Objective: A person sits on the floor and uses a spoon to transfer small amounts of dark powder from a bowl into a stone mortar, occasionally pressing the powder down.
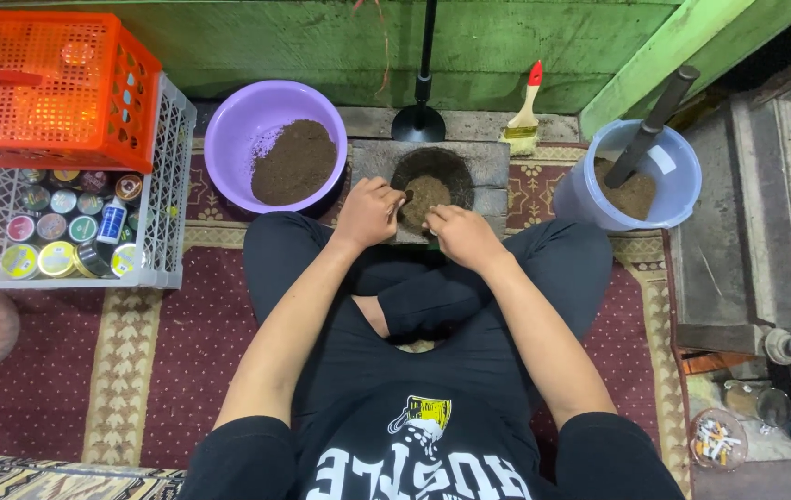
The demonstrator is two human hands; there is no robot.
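Observation:
I sit cross-legged on a patterned rug with both hands at a grey stone block that has a round hollow holding brown powder. My left hand rests at the hollow's left rim, fingers curled and touching the powder. On the near right rim lies my right hand, fingers also curled into the powder. Whether either hand pinches any powder is hidden by the fingers.
A purple bowl with brown powder sits left of the block. A blue bucket with powder and a black pestle stands right. Behind are a black stand and a brush. A white crate of tins and an orange basket are far left.

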